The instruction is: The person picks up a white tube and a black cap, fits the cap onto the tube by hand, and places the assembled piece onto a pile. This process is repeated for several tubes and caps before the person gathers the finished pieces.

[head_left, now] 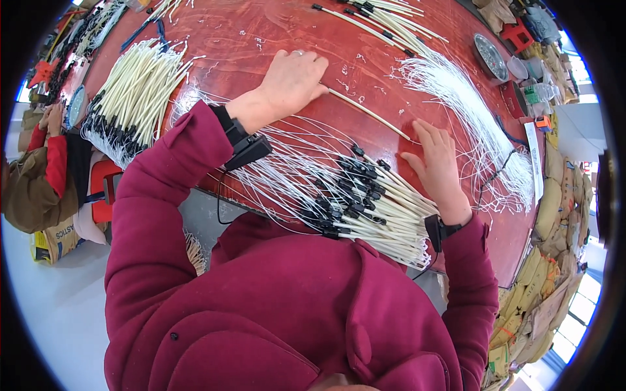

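A thin cream-coloured tube (368,112) slants across the red table between my two hands. My left hand (293,81) is closed, with thumb and fingers at the tube's upper left end. At its other end my right hand (435,159) has the fingers stretched and the thumb apart. A short white strand seems to show by the right fingertips, too fine to make out fully. Close to my body lies a bundle of similar cream tubes (398,225) with black end pieces, and white strands (274,163) trail from it to the left, under my left wrist.
A thick bundle of cream tubes (140,85) lies at the left. White strands (469,107) spread along the right side, below more tubes (372,29). A round metal tray (490,57) stands at the far right. At the left edge, another person's hands (52,119) show.
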`<state>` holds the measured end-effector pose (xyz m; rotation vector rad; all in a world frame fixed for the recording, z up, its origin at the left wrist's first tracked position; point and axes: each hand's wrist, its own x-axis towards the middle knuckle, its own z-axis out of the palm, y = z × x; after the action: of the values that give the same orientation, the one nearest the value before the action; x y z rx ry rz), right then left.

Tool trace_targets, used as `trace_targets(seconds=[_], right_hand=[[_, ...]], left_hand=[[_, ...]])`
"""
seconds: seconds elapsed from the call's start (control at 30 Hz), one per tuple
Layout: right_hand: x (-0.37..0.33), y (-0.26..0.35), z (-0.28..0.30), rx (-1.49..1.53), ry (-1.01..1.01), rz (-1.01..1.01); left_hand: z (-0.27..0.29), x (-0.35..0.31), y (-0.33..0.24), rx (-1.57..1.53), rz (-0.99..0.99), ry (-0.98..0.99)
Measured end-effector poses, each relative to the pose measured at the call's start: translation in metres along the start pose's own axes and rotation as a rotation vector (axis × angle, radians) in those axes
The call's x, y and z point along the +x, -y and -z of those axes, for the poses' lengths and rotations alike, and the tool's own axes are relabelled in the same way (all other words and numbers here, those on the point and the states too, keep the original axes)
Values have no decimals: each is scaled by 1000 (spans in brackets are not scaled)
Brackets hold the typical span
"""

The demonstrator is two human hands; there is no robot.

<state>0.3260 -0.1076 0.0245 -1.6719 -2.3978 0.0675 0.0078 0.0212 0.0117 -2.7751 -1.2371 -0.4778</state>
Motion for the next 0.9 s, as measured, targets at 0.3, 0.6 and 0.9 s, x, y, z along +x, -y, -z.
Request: trace_targets(seconds=[0.3,0.6,0.9], right_hand=[[12,-4,-15,-79,-115,132],[-30,-3,48,115,-138,152],[-96,27,86,322,165,73]], left_hand=[[6,6,9,-265,-62,-10],[102,-57,178,-27,396,-208],[148,-150,213,-40,607,175]])
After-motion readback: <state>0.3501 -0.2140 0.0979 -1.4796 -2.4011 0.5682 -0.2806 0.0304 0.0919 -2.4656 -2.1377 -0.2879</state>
